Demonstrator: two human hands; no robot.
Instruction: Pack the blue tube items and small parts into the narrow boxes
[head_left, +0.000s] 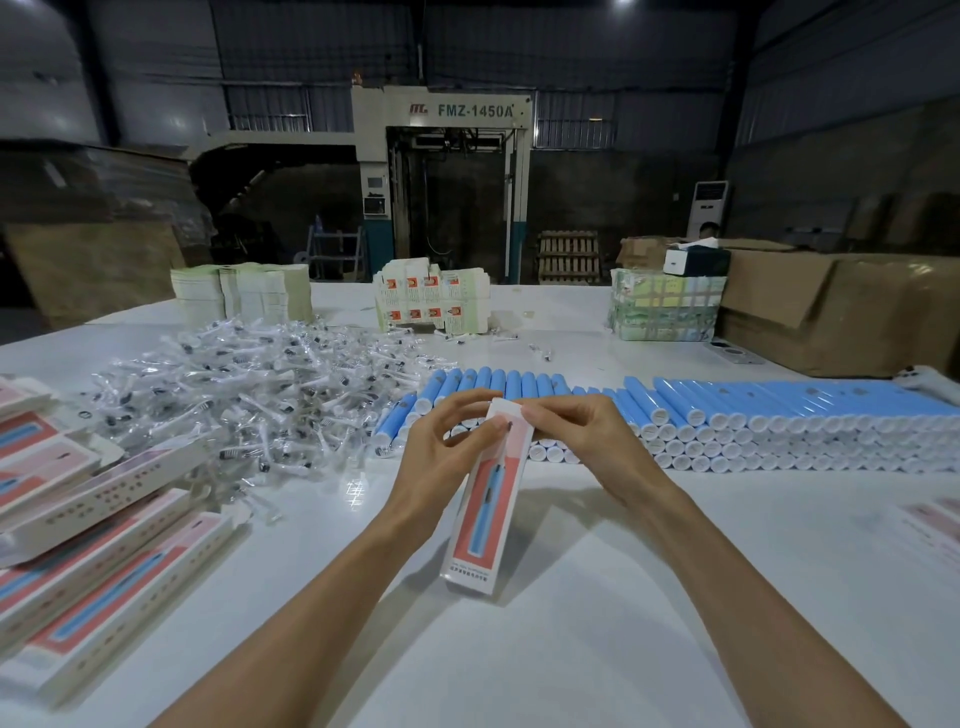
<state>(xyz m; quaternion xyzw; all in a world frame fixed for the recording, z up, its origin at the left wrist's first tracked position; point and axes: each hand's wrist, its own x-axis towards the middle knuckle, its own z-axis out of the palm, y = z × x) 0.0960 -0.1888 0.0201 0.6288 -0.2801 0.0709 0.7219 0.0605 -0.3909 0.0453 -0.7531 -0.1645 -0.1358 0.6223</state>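
Holding a narrow white-and-pink cardboard box (488, 509) printed with a blue tube, at the centre of the white table (571, 649), tilted with the flap end toward 12 o'clock and the base toward 6 o'clock; impossible to tell whether touching the surface. Gripping with the left hand (447, 441), fingers curled round the upper left edge, to steady the carton. Pinching with the right hand (582, 436) the white end flap (506, 410) between thumb and forefinger. Judged as working the top flap, either opening for loading or tucking shut; impossible to tell what lies inside. Stacked from 1 to 3 o'clock, beyond the right hand: blue cylindrical tubes with white caps (727, 410), cap ends turned toward the worker, presumably for quick pick-up. Heaped at 10 to 11 o'clock, beyond the left hand: small parts in clear plastic sleeves (249, 395). Laid at 8 to 9 o'clock, out of the working zone: matching narrow boxes (93, 571), probably finished. Parked at 12 o'clock, well apart: flat unfolded box blanks (431, 296), probably reserve stock.
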